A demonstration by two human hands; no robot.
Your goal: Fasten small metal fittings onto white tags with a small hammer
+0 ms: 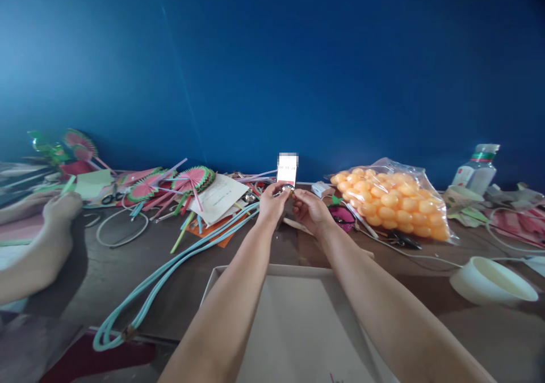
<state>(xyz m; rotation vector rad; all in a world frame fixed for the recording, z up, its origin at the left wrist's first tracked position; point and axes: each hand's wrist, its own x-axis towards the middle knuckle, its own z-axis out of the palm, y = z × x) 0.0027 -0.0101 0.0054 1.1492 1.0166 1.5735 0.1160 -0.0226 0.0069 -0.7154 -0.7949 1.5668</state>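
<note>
Both my hands meet at the middle of the table, pinching a small shiny dark-and-metallic piece [288, 188] whose kind I cannot make out. My left hand [273, 197] has thumb and fingers closed on its left side. From the right, the bent fingers of my right hand [310, 207] close at its edge. Just behind them a phone [286, 170] stands upright with a lit white screen showing digits. Below my forearms lies a shallow grey-beige box [298, 326], partly covered by my arms.
A bag of orange balls [392, 198] lies right, near a clear bottle [477, 170] and a tape roll [494, 281]. Watermelon-patterned paper fans [193, 181], straws and a pale blue cable bundle [166, 275] spread left. Another person's hand [63, 204] holds green paper far left.
</note>
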